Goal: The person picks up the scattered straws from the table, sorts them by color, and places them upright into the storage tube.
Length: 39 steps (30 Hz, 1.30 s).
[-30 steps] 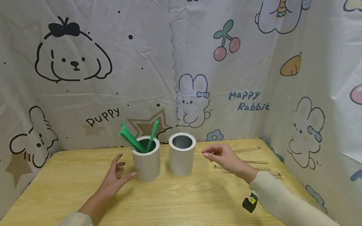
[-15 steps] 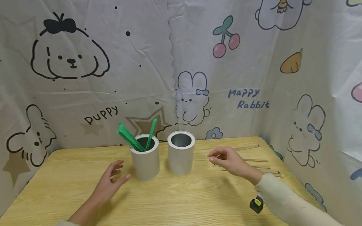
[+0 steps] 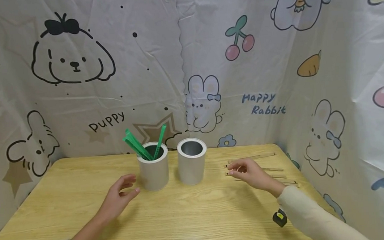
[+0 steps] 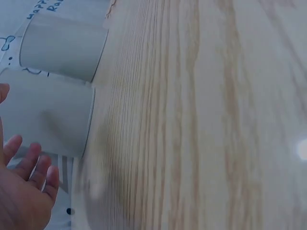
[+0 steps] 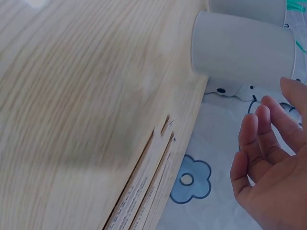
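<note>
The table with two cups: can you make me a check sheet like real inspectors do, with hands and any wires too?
Surface: wood-grain table, flat.
Job's things: green strips lean in the left cup; none show in the right cup; thin brown strips lie at the right.
Clutter: nothing seen.
Left hand: holding nothing, near the left cup.
Right hand: holding nothing, by the brown strips.
Cables: nothing seen.
Surroundings: pale cloth printed with rabbits, puppies and cherries.
</note>
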Available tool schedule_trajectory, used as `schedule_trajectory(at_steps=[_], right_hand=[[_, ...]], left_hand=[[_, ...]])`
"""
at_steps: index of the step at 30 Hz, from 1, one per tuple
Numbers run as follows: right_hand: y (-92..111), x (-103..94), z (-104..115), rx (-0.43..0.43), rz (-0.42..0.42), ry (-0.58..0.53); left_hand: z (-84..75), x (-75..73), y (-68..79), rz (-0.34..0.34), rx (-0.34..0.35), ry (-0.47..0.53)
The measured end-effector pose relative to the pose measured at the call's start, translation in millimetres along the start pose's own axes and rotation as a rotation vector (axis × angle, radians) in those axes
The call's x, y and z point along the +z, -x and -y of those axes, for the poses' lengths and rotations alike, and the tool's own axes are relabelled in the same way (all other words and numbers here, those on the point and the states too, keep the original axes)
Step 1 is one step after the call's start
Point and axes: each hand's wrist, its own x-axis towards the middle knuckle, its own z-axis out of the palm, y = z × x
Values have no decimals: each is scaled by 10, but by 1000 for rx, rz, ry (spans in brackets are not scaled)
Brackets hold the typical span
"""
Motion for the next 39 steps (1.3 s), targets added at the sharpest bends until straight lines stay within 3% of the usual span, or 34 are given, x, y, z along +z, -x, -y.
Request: schedule_trajectory(at_steps=[8, 13, 18, 22, 31, 39], right_hand=[[36, -56, -125, 8, -16, 35], [65, -78, -193, -14, -39, 62], [91, -103, -266, 39, -34, 77], [110, -141, -343, 91, -29, 87], [184, -165, -521, 121, -7, 83], [208, -168, -631, 149, 15, 117]], left_hand=[[-76, 121, 18, 11, 24, 45], [-118, 203, 27, 56, 14, 60], [-175, 314, 11, 78, 12, 81], [-227, 433, -21, 92, 18, 103], [-330, 782, -81, 153, 26, 100], [-445, 1019, -175, 148, 24, 143]])
